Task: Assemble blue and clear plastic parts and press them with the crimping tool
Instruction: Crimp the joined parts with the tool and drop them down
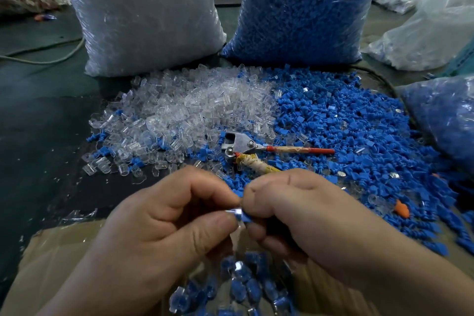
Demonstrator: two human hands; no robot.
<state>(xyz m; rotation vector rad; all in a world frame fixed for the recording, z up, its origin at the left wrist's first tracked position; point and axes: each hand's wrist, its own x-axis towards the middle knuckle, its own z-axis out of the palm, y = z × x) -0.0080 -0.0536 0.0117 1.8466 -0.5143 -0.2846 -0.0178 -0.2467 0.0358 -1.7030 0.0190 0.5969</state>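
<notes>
Clear part (234, 212) and blue part (246, 217) are held end to end, touching, in the air on the near side of the crimping tool (243, 146). The left hand (164, 223) has its thumb and forefinger curled, pinching the clear part. The right hand (297, 213) has its fingers curled tight, gripping the blue part at their tips. How far one part is seated in the other cannot be told, because the joint is small and partly covered.

The crimping tool lies flat with its metal head to the left. One red handle runs right. The other, tape-wrapped, angles toward the right hand, its end hidden behind the knuckles.

A pile of clear pieces (189, 110) spreads left of and beyond the tool, and a pile of blue pieces (354, 136) lies to its right. Farther beyond the tool stand a bag of clear pieces (143, 15) and a bag of blue pieces (302, 7), side by side. Nearer than the tool, under the hands, a cardboard box (64, 259) holds joined blue-and-clear pieces (243, 287).
</notes>
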